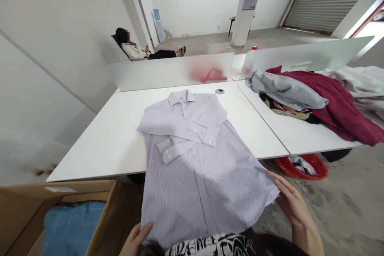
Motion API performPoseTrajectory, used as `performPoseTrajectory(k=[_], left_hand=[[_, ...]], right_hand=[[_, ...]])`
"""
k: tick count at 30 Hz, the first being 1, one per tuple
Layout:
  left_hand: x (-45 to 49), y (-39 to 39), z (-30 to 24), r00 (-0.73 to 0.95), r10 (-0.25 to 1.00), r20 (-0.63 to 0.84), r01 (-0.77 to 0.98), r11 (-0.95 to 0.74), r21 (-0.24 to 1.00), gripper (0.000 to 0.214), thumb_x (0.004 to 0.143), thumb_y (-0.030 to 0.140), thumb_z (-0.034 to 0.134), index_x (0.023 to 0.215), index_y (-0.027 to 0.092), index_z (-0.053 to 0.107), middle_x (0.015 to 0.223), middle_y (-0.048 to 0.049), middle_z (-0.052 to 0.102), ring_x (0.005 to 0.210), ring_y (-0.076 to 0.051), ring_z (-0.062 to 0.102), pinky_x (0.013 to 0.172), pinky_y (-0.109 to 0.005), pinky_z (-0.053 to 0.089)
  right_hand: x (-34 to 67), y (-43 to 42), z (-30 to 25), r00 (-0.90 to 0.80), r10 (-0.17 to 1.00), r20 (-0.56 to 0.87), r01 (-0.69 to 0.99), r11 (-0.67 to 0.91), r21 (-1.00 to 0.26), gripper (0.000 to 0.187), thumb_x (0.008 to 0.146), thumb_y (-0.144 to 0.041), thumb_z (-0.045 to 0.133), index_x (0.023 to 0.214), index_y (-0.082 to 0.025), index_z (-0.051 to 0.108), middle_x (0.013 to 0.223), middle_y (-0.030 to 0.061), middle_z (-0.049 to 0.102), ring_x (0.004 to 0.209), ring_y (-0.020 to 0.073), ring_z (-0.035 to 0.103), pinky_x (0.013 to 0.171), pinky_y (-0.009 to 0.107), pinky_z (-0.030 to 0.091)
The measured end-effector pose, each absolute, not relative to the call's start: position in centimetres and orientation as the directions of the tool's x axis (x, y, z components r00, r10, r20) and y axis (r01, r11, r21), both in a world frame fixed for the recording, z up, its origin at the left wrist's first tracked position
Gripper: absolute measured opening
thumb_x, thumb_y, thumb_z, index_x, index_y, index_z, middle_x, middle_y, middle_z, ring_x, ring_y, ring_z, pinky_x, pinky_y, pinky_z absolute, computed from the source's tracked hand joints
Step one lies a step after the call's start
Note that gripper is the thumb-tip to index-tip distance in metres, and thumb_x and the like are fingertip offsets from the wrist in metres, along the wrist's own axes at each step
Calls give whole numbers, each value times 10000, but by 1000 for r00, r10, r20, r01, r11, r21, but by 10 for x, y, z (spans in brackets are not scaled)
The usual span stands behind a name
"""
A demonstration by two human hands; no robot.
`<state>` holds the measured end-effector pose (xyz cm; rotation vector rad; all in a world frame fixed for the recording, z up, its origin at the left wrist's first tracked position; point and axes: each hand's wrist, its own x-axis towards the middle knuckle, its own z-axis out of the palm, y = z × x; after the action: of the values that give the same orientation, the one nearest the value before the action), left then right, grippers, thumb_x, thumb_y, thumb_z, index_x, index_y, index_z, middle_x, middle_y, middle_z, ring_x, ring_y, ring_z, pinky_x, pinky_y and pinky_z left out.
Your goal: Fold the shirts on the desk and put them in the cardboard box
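Observation:
A pale lilac striped dress shirt point(192, 168) lies front side up, its collar towards the far side of the white table point(99, 140). Both sleeves are folded across the chest, with the buttoned cuffs crossing near the middle. The shirt's lower part hangs over the near table edge towards me. My left hand point(136, 240) grips the hem at its left corner, thumb on top. At the right corner of the hem, my right hand point(289, 198) pinches the fabric, fingers along the side edge. The undersides of both grips are hidden by the cloth.
A cardboard box point(112, 208) with blue folded cloth stands at lower left. Heaped clothes point(300, 92) lie on the right-hand table. A red basin point(322, 170) sits on the floor below. Behind the frosted divider point(168, 74), a person point(135, 51) reclines in a chair.

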<state>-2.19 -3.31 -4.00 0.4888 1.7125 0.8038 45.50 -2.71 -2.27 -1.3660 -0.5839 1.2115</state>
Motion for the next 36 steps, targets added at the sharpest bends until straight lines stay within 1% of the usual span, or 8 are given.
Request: performPoseTrajectory(k=[5,10,14,17,20,24,27,36], left_hand=[[-27,17,-18,-325,775,-542,-101,541,835,318,373,432,840,571,268,653,664,-14,656,710,-257,637,604,-348,530],[-21,128,42,-411,861,-299,-251,208,945,233,458,331,791,591,229,630,606,-4,628,571,-190,594,487,-275,492],[-14,236,94,-462,884,-65,-263,-66,962,182,735,396,599,784,222,624,845,-14,684,871,-187,651,724,-261,539],[-3,287,114,-472,859,196,50,-196,979,353,824,419,558,1096,194,582,1263,-105,584,1241,-235,493,1033,-372,400],[19,292,96,-418,831,366,306,-251,918,524,770,358,663,1250,204,519,1459,-101,408,1404,-223,256,1162,-361,155],[60,264,24,-1,932,363,737,-245,631,493,887,376,474,1336,174,472,1413,-153,466,1353,-293,357,1135,-506,181],[77,252,-17,68,954,293,816,-222,533,487,885,367,461,1302,122,519,1403,-196,461,1355,-361,331,1111,-579,160],[73,258,-27,155,952,265,934,-229,273,529,937,405,312,1370,134,451,1455,-132,412,1372,-302,311,1127,-512,180]], right_hand=[[450,22,-12,296,917,-269,-358,-155,-921,369,671,-543,731,847,-219,707,417,-3,512,344,155,486,378,276,395],[433,138,38,304,951,48,-255,130,-958,391,669,-578,719,772,-204,674,716,69,676,595,213,648,616,374,546],[409,263,91,188,925,331,-119,356,-927,463,824,-568,548,1091,-199,632,1170,119,639,1050,268,630,943,445,475],[383,336,108,92,906,413,145,398,-906,653,894,-564,413,1454,-246,305,1455,103,406,1282,240,459,1043,440,384],[351,356,85,-166,897,410,587,424,-689,659,954,-533,273,1518,-232,112,1535,107,247,1372,243,321,1097,454,296],[312,324,16,-443,864,240,771,504,-391,589,953,-551,288,1462,-256,329,1497,101,337,1380,321,282,1091,564,234],[299,302,-21,-451,875,176,822,484,-299,565,960,-514,317,1433,-214,391,1510,120,300,1396,362,212,1086,609,174],[302,291,-29,-317,935,156,925,342,-168,568,970,-492,287,1464,-213,330,1532,95,260,1396,372,191,1083,581,185]])
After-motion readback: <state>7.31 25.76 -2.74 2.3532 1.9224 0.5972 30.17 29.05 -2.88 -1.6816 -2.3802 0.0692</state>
